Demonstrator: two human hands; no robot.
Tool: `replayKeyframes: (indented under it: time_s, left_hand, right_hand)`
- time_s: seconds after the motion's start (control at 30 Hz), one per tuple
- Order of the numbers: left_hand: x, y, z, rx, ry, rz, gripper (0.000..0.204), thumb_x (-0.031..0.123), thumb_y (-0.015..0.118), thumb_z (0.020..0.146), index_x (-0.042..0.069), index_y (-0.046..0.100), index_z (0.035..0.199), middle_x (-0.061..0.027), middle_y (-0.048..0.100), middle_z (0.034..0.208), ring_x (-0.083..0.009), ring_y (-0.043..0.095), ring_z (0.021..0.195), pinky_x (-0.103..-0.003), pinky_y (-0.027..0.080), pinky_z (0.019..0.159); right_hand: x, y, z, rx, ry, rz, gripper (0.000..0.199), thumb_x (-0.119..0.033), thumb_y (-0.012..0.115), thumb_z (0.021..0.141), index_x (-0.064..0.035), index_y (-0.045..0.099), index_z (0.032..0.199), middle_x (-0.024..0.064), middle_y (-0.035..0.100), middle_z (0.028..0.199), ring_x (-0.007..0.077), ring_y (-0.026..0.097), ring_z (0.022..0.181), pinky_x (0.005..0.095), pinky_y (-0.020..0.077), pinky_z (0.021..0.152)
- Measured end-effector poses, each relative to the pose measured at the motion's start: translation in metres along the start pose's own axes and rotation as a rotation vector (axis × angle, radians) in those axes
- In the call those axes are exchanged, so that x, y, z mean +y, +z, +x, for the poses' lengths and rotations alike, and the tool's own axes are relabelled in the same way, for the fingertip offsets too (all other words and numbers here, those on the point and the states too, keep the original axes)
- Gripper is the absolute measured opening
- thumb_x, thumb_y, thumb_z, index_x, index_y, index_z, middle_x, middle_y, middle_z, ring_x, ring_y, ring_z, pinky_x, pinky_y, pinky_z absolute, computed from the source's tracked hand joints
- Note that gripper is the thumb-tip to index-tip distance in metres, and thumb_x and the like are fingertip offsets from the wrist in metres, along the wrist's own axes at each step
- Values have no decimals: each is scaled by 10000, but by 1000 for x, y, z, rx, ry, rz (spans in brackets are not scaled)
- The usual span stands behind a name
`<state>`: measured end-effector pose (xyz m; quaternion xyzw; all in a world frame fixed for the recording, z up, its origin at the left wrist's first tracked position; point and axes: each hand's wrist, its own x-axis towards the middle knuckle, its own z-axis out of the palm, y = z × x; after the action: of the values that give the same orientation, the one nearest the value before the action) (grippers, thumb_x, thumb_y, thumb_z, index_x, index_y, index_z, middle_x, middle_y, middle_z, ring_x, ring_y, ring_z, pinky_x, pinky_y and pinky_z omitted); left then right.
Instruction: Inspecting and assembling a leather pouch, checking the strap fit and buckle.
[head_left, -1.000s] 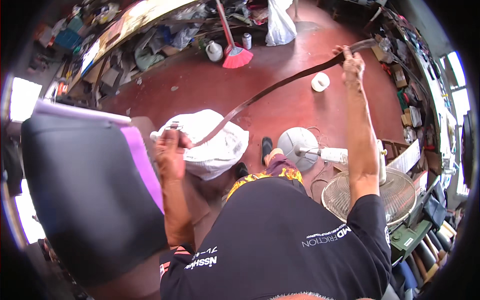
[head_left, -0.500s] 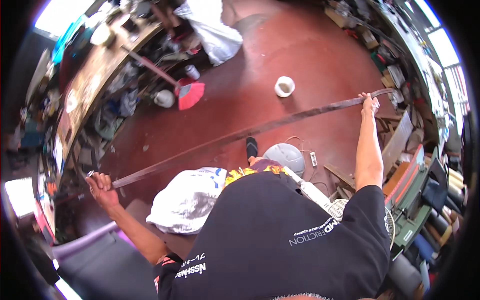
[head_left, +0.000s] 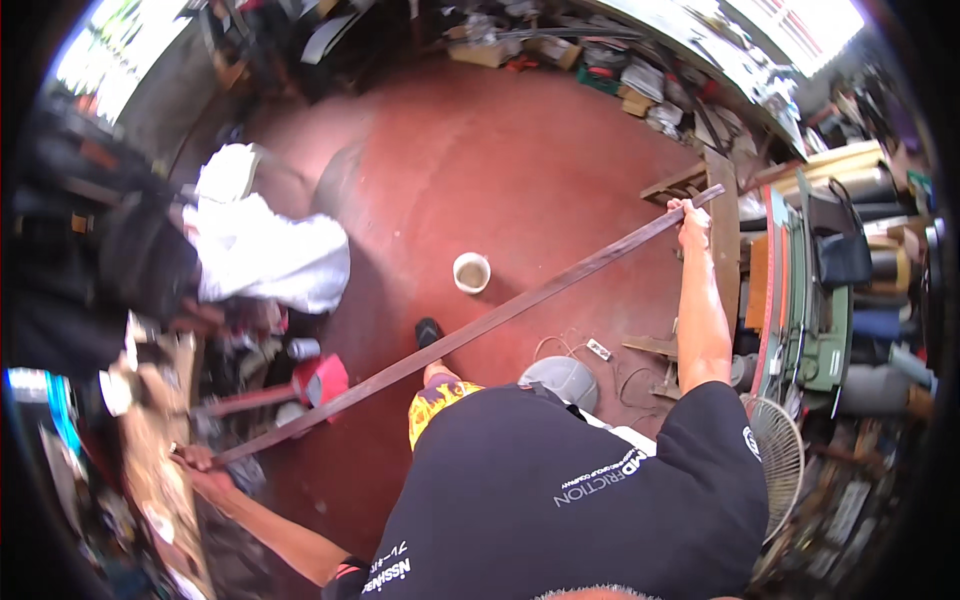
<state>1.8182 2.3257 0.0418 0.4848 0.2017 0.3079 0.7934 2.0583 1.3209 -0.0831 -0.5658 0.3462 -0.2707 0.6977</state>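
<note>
A long, narrow, dark brown strip (head_left: pixel 500 313) stretches slantwise across the view, from lower left to upper right, pulled straight. My left hand (head_left: pixel 200 468) is closed round its lower end, over the edge of a wooden workbench (head_left: pixel 165 385). With my arm reaching forward, my right hand (head_left: pixel 690 225) grips the strip close to its far end, and a short piece sticks out past the fingers. The strip passes above my sandalled foot (head_left: pixel 429 333) and the red floor. What the strip is made of I cannot tell.
A white bucket (head_left: pixel 460 286) stands on the floor beyond the strip. A white sack (head_left: pixel 275 250) and a red broom (head_left: pixel 325 380) are at the left. To the right are a fan (head_left: pixel 778 465), a power strip (head_left: pixel 598 348), a round grey base (head_left: pixel 560 382) and green metal equipment (head_left: pixel 825 350).
My body has turned left, and the strip slants more steeply. My left hand has come over the workbench, still holding its end. The strip's right end no longer curves past my right hand.
</note>
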Motion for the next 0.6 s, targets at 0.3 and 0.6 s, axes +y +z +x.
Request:
replayKeyframes:
  time_s: [0.3, 0.6]
  left_hand:
    - [-167, 295, 145, -398, -328, -105, 396, 419, 497, 989, 104, 484, 750, 30, 347, 550, -68, 287, 449, -228, 237, 429]
    - [-252, 592, 238, -662, -319, -381, 343, 364, 499, 985, 39, 545, 888, 17, 363, 633, -75, 277, 500, -226, 289, 457]
  right_hand:
    - [-125, -124, 80, 387, -217, 101, 252, -178, 500, 961, 19, 645, 903, 140, 695, 847, 254, 677, 767, 382, 572, 725]
    - [-185, -281, 211, 581, -316, 296, 290, -227, 442, 1022, 18, 593, 1056, 132, 667, 1017, 230, 652, 940, 352, 533, 892]
